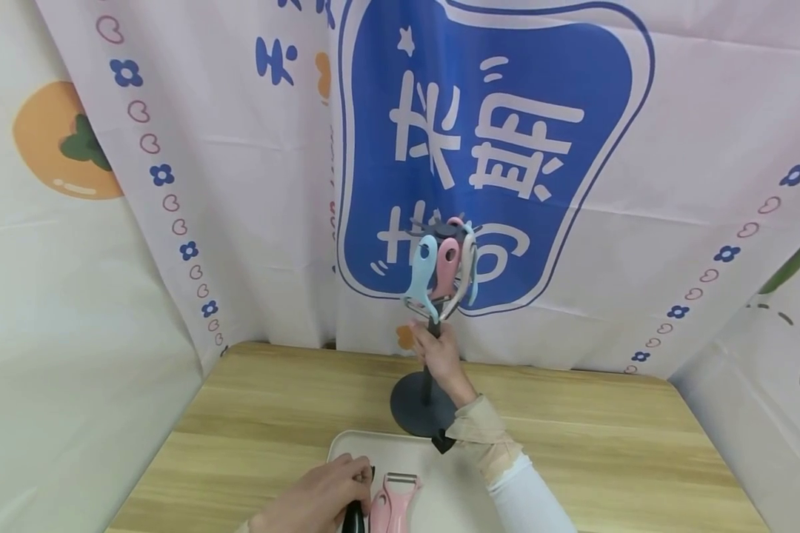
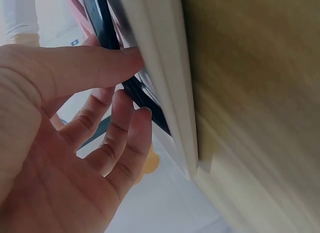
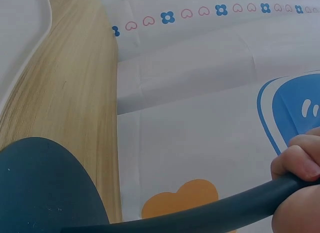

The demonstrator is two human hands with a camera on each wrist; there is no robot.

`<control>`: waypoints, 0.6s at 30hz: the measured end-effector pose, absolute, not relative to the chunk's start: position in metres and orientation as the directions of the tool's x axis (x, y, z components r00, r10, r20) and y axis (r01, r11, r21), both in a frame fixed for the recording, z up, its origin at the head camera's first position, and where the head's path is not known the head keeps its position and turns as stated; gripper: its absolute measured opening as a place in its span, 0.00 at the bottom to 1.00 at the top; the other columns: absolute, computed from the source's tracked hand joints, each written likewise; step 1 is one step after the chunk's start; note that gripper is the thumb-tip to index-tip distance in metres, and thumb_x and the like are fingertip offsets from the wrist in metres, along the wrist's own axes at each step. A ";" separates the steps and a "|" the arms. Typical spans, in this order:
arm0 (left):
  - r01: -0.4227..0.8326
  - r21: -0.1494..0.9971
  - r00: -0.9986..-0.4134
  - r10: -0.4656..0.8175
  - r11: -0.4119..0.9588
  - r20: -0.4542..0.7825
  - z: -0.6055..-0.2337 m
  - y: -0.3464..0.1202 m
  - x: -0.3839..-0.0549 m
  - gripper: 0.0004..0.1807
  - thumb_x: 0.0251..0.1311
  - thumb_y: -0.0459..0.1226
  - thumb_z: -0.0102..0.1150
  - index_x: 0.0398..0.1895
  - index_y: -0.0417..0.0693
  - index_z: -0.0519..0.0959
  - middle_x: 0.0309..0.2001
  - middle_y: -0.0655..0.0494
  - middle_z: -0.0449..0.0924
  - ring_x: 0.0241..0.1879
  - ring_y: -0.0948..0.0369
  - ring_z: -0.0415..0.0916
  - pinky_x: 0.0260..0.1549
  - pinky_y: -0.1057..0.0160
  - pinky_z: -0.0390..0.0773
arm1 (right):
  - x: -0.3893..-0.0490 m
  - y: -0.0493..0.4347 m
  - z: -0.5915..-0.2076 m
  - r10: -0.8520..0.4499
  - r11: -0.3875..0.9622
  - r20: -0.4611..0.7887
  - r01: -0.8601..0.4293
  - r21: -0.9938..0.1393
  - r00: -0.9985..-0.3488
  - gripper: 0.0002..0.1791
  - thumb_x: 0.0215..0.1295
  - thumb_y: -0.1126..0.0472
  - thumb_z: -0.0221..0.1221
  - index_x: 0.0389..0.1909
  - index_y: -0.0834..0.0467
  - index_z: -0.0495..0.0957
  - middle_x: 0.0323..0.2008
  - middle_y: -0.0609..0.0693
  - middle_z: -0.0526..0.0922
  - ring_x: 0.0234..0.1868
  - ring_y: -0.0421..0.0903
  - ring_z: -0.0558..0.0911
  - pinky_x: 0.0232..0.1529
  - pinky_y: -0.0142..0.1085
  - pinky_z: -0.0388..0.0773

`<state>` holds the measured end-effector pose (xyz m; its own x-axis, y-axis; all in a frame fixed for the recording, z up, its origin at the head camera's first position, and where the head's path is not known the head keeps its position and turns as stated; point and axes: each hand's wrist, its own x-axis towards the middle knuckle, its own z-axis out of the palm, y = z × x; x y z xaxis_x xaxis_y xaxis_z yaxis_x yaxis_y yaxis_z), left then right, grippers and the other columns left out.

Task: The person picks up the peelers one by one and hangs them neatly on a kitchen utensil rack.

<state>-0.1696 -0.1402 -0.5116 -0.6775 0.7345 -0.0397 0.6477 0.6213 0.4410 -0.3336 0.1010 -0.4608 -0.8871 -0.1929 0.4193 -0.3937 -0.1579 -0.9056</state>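
Observation:
Upright at the back of the table is a dark stand (image 1: 418,406) with hooks at its top. My right hand (image 1: 442,357) grips its pole (image 3: 220,209) below the hooks. Several peelers hang up there, among them a light blue peeler (image 1: 421,270), a pink peeler (image 1: 447,260) and a whitish peeler (image 1: 467,270). Low in front, my left hand (image 1: 327,488) reaches into the tray (image 1: 450,485) and pinches a black peeler (image 2: 101,20) between thumb and fingers, close to the tray's side wall. Pink peelers (image 1: 400,503) lie beside it.
The wooden table (image 1: 260,414) extends to both sides of the tray. Printed cloth (image 1: 273,296) hangs right behind the stand, and more pale cloth (image 1: 80,333) closes off the sides. A small black piece (image 1: 443,442) shows at the tray's far rim.

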 end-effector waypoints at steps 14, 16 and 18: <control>0.691 0.430 -0.666 0.743 0.581 0.064 -0.498 -0.152 -0.170 0.19 0.58 0.23 0.72 0.37 0.61 0.88 0.44 0.72 0.77 0.39 0.73 0.69 0.41 0.71 0.77 | -0.334 0.101 -0.463 -0.207 -0.169 0.437 -0.408 -0.897 -0.875 0.31 0.83 0.58 0.53 0.13 0.55 0.60 0.10 0.37 0.60 0.10 0.36 0.58 0.16 0.31 0.56; 0.693 0.425 -0.668 0.740 0.583 0.075 -0.493 -0.154 -0.171 0.21 0.55 0.22 0.72 0.39 0.62 0.87 0.46 0.71 0.77 0.41 0.73 0.70 0.43 0.70 0.78 | -0.334 0.101 -0.463 -0.210 -0.167 0.433 -0.404 -0.899 -0.876 0.31 0.83 0.56 0.54 0.13 0.55 0.60 0.10 0.37 0.60 0.10 0.36 0.57 0.15 0.30 0.55; 0.700 0.417 -0.669 0.736 0.580 0.099 -0.486 -0.157 -0.173 0.23 0.54 0.22 0.72 0.41 0.64 0.86 0.49 0.71 0.76 0.44 0.73 0.71 0.45 0.68 0.79 | -0.335 0.101 -0.462 -0.215 -0.169 0.433 -0.404 -0.899 -0.875 0.32 0.83 0.54 0.55 0.13 0.55 0.60 0.10 0.37 0.59 0.10 0.36 0.57 0.15 0.30 0.55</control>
<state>-0.1725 -0.1571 -0.4857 -0.6692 0.7364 0.0994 0.7001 0.5800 0.4165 -0.3351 0.1007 -0.4621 -0.8753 -0.2147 0.4333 -0.4038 -0.1688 -0.8992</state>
